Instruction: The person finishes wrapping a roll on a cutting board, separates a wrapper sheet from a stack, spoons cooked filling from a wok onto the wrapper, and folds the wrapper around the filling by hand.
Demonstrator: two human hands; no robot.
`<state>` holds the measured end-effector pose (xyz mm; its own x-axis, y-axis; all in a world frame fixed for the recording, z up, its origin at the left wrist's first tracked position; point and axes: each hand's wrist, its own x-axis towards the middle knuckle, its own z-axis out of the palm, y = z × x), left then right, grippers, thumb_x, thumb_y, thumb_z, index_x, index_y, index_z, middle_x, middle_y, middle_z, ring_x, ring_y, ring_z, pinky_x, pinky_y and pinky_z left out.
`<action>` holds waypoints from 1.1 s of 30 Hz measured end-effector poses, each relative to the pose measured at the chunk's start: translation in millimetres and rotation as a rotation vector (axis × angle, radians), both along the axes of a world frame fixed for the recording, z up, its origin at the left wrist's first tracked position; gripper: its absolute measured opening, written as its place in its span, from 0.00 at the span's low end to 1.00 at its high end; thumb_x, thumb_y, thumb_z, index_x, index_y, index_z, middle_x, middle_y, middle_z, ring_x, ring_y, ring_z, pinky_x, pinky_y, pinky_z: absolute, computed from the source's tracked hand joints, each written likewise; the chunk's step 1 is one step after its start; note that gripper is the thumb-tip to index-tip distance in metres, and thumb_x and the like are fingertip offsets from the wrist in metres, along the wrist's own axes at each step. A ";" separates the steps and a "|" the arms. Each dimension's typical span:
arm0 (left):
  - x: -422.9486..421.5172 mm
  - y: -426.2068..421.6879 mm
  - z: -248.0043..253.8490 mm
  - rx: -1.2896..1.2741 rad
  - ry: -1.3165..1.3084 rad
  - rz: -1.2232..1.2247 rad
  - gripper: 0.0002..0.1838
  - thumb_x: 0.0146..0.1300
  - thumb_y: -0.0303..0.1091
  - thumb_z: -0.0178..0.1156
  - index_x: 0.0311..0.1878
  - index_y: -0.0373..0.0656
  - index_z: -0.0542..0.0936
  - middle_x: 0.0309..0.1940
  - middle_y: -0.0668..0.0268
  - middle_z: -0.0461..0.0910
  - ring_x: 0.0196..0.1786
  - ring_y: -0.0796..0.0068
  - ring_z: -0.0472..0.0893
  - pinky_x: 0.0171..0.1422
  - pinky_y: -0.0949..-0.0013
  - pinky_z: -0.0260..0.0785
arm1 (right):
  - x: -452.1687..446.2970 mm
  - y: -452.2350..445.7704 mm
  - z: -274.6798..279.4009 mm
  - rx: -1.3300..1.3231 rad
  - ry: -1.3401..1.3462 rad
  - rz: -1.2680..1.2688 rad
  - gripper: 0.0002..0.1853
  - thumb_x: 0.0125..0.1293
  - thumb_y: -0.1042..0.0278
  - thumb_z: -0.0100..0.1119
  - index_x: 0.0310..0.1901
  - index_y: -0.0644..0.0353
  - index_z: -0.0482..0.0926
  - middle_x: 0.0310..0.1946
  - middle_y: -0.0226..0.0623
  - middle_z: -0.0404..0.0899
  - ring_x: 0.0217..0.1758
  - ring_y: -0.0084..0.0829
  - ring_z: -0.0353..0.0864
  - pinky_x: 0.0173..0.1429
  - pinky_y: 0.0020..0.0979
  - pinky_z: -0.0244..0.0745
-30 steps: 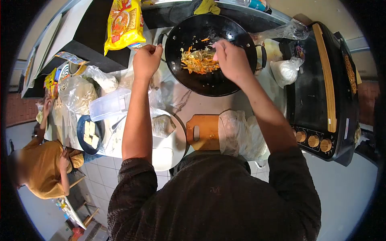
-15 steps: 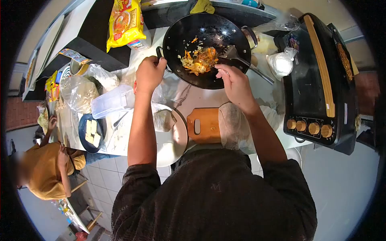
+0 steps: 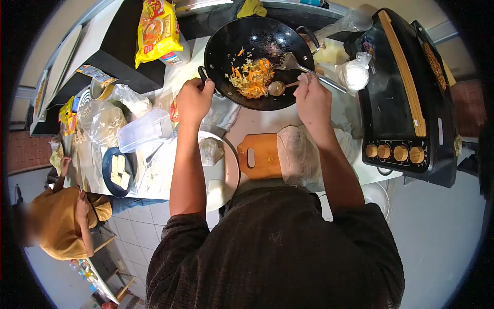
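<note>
Now shifted rightward, the right hand (image 3: 314, 100) pinches a spoon (image 3: 276, 88) at the right of the shredded vegetables (image 3: 251, 77), leaving them exposed in the wok (image 3: 244, 36), whose left handle (image 3: 202, 73) the left hand (image 3: 195, 102) grips.

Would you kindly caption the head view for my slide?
Right hand holding a ladle beside chopped food in a wok, left hand on wok handle.

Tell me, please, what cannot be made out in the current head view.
In the head view:
- Ladle: the right hand hides the handle's far end.
- Left hand: its back hides how the fingers meet the wok handle.
- Yellow packet: its top is cut off by the upper edge.
- Oven knobs: the markings around them are too small to read.
</note>
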<state>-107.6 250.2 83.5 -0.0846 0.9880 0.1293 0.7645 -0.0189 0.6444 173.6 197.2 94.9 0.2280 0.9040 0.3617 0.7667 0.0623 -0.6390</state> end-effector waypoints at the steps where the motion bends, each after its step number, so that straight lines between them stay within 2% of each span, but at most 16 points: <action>1: 0.6 -1.1 0.4 -0.011 -0.007 0.010 0.23 0.65 0.49 0.61 0.34 0.32 0.83 0.25 0.47 0.81 0.30 0.52 0.83 0.39 0.57 0.72 | -1.6 3.0 -1.1 0.001 0.001 -0.004 0.12 0.77 0.64 0.49 0.43 0.64 0.79 0.25 0.45 0.84 0.31 0.46 0.88 0.38 0.45 0.81; 4: 2.0 -5.8 5.3 -0.040 -0.010 0.012 0.22 0.65 0.48 0.61 0.35 0.32 0.83 0.26 0.47 0.81 0.31 0.52 0.83 0.40 0.58 0.72 | -6.1 9.4 -4.4 -0.109 0.152 -0.065 0.14 0.77 0.62 0.47 0.42 0.64 0.78 0.26 0.45 0.85 0.30 0.47 0.87 0.39 0.45 0.80; 7: 1.4 -8.5 3.7 -0.013 -0.010 0.002 0.22 0.65 0.48 0.61 0.36 0.32 0.83 0.26 0.48 0.82 0.30 0.52 0.83 0.40 0.58 0.72 | -7.0 11.6 -18.5 -0.161 0.291 -0.104 0.16 0.77 0.60 0.45 0.43 0.64 0.78 0.26 0.44 0.86 0.29 0.44 0.87 0.40 0.41 0.80; 9: 1.0 -7.9 -0.5 0.026 -0.030 -0.005 0.22 0.65 0.47 0.61 0.34 0.32 0.82 0.26 0.47 0.81 0.29 0.54 0.82 0.38 0.58 0.71 | -5.1 8.8 -26.0 -0.244 0.504 -0.109 0.17 0.79 0.59 0.45 0.45 0.63 0.79 0.27 0.41 0.87 0.27 0.35 0.85 0.39 0.34 0.79; 10: 0.4 -7.4 -1.2 0.025 -0.029 -0.005 0.22 0.65 0.47 0.61 0.34 0.32 0.82 0.26 0.47 0.81 0.29 0.54 0.82 0.38 0.58 0.71 | -4.7 8.2 -31.2 -0.245 0.506 -0.110 0.17 0.79 0.59 0.45 0.45 0.63 0.79 0.27 0.41 0.87 0.27 0.35 0.85 0.39 0.34 0.79; 12: 0.3 -7.0 -1.7 0.014 -0.026 -0.011 0.22 0.66 0.47 0.61 0.33 0.32 0.81 0.25 0.48 0.81 0.27 0.55 0.81 0.37 0.57 0.70 | -4.3 6.9 -41.1 -0.248 0.689 -0.084 0.18 0.80 0.56 0.45 0.47 0.62 0.79 0.28 0.36 0.87 0.27 0.26 0.82 0.36 0.29 0.77; 15: 2.0 -7.5 1.4 -0.024 -0.003 0.002 0.22 0.66 0.47 0.61 0.32 0.32 0.81 0.24 0.48 0.80 0.26 0.56 0.79 0.36 0.58 0.69 | -3.2 8.5 -50.2 -0.214 0.771 -0.015 0.18 0.81 0.56 0.44 0.47 0.61 0.79 0.31 0.35 0.88 0.27 0.21 0.80 0.34 0.27 0.76; 22: 0.3 -7.1 -7.1 -0.017 -0.024 0.008 0.21 0.67 0.46 0.61 0.34 0.31 0.82 0.25 0.50 0.82 0.26 0.61 0.80 0.37 0.59 0.70 | -6.4 14.3 -60.7 -0.235 0.911 0.007 0.18 0.81 0.58 0.43 0.47 0.63 0.78 0.31 0.38 0.87 0.26 0.21 0.79 0.31 0.26 0.75; 24: 0.5 -6.9 -10.9 0.042 -0.091 0.021 0.22 0.64 0.46 0.64 0.29 0.32 0.82 0.24 0.49 0.82 0.29 0.51 0.83 0.37 0.56 0.73 | -7.5 15.7 -59.5 -0.301 0.976 -0.026 0.18 0.81 0.57 0.43 0.47 0.64 0.78 0.31 0.39 0.87 0.25 0.21 0.78 0.31 0.26 0.75; 31: -1.9 -6.7 -13.1 0.032 -0.120 0.014 0.22 0.65 0.46 0.64 0.30 0.32 0.82 0.23 0.51 0.82 0.28 0.52 0.83 0.37 0.57 0.73 | -5.0 13.0 -46.4 -0.257 0.953 -0.036 0.19 0.81 0.57 0.43 0.47 0.64 0.78 0.30 0.38 0.87 0.25 0.21 0.78 0.31 0.26 0.75; 33: -2.1 -8.3 -8.0 -0.046 -0.082 -0.002 0.21 0.69 0.44 0.62 0.37 0.30 0.83 0.28 0.54 0.85 0.30 0.69 0.82 0.40 0.64 0.72 | -2.8 12.5 -46.4 -0.189 0.882 0.001 0.18 0.81 0.58 0.44 0.47 0.63 0.79 0.31 0.38 0.87 0.25 0.21 0.78 0.31 0.26 0.75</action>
